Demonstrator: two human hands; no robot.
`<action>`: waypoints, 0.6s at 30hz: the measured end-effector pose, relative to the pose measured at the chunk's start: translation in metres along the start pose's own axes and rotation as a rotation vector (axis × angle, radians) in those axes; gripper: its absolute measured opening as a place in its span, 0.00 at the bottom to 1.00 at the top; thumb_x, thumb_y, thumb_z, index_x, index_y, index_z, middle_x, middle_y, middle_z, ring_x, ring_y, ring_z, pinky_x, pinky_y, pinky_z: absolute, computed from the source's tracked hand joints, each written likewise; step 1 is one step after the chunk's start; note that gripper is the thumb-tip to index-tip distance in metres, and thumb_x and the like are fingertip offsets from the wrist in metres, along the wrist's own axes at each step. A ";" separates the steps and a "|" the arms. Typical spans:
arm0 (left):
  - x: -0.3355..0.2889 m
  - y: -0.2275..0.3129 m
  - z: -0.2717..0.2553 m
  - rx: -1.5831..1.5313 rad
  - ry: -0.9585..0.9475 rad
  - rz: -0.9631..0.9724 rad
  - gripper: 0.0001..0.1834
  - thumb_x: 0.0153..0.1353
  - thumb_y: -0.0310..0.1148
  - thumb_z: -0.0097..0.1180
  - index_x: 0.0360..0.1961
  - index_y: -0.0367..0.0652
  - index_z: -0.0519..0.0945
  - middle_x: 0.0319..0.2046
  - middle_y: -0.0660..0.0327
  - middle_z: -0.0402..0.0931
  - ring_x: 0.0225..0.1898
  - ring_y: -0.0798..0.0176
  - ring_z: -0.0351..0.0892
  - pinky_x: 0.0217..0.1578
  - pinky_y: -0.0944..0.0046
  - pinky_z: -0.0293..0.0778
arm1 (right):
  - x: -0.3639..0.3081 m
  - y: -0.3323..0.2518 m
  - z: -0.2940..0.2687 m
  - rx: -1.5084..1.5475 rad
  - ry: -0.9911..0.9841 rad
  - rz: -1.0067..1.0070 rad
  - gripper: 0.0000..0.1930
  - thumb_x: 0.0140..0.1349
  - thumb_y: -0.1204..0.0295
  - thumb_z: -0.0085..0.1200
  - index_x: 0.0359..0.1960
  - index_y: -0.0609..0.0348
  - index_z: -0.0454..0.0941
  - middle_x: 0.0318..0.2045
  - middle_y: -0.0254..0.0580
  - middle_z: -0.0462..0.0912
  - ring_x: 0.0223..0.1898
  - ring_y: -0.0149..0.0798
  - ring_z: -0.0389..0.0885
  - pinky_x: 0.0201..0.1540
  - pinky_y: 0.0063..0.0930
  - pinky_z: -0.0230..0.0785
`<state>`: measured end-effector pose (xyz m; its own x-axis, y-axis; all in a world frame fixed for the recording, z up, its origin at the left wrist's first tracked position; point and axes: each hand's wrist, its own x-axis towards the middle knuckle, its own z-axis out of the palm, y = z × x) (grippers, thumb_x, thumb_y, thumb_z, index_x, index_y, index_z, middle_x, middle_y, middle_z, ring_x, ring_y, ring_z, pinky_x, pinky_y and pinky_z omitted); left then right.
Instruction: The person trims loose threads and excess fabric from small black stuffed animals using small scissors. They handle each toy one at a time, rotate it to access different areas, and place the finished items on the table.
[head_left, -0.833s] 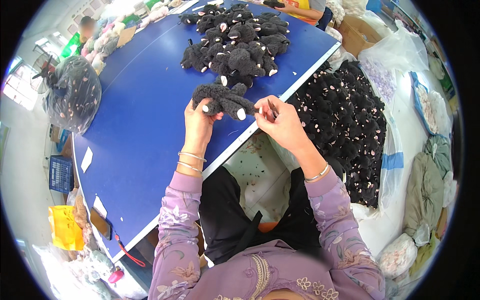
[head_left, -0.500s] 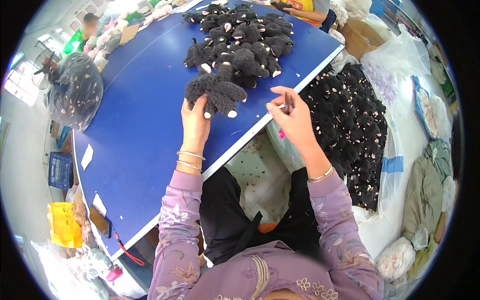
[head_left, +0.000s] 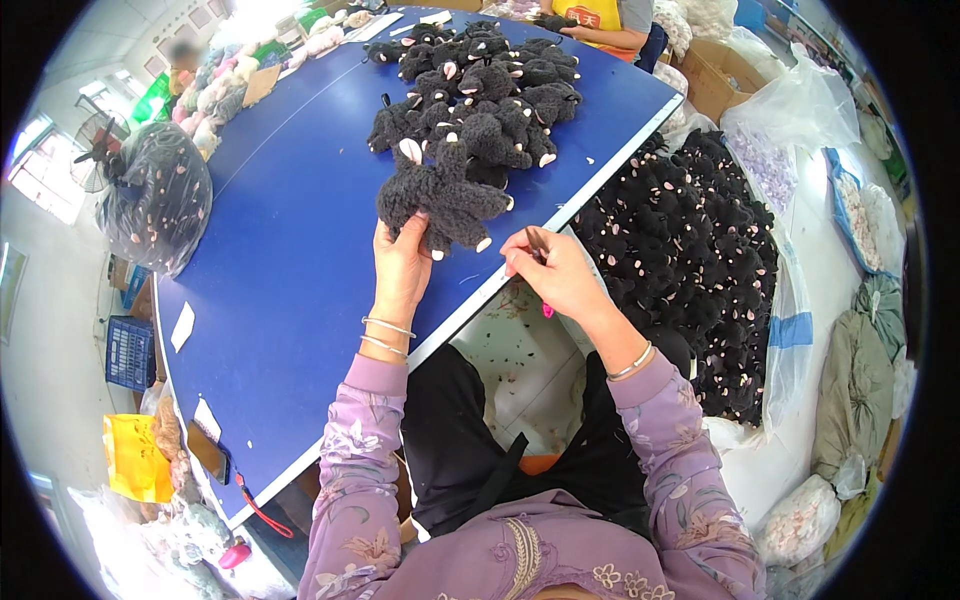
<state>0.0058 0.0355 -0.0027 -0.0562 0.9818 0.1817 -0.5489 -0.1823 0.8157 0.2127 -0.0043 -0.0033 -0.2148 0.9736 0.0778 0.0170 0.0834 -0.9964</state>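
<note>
My left hand (head_left: 401,262) grips a fluffy black plush toy (head_left: 440,198) by its lower side, just above the blue table. The toy has pale ear and foot tips. Near the table's front edge, my right hand (head_left: 553,268) is closed around a small dark pointed tool (head_left: 538,245); its exact kind is hard to make out. A bit of pink (head_left: 548,311) shows below that hand. The right hand is apart from the toy. Beyond the held toy lies a pile of similar black plush toys (head_left: 490,85).
Right of the blue table (head_left: 280,250) sits a large open bag of black plush pieces (head_left: 690,250). A filled dark plastic bag (head_left: 155,200) stands at the left, with a phone (head_left: 208,452) on the near left edge. Another person's arm (head_left: 608,38) shows at the far side.
My right hand has moved left and down, nearer the held toy. My left hand has shifted the toy slightly right and nearer, turning it so a pale ear shows.
</note>
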 end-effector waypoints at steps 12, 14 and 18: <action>-0.006 -0.005 0.008 -0.002 -0.054 -0.040 0.14 0.64 0.22 0.49 0.51 0.39 0.72 0.46 0.59 0.76 0.47 0.63 0.77 0.48 0.62 0.75 | -0.001 0.003 0.030 0.030 0.285 -0.282 0.15 0.53 0.78 0.64 0.41 0.60 0.73 0.28 0.25 0.77 0.18 0.15 0.59 0.21 0.13 0.54; -0.006 -0.006 0.005 0.003 -0.052 -0.043 0.14 0.64 0.21 0.49 0.51 0.38 0.72 0.46 0.59 0.76 0.47 0.63 0.77 0.48 0.62 0.75 | 0.000 -0.001 0.031 -0.016 0.324 -0.298 0.12 0.54 0.79 0.62 0.38 0.60 0.73 0.27 0.25 0.77 0.18 0.15 0.59 0.21 0.13 0.53; -0.005 -0.006 -0.001 0.014 -0.043 -0.019 0.15 0.64 0.20 0.47 0.51 0.39 0.72 0.47 0.59 0.76 0.48 0.61 0.77 0.49 0.61 0.75 | 0.001 0.003 0.028 -0.067 0.274 -0.363 0.09 0.54 0.80 0.60 0.34 0.59 0.73 0.25 0.26 0.76 0.17 0.16 0.59 0.20 0.14 0.53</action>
<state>0.0088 0.0317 -0.0089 -0.0100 0.9818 0.1894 -0.5380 -0.1650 0.8266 0.1853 -0.0089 -0.0070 0.0475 0.8982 0.4370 0.0529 0.4346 -0.8991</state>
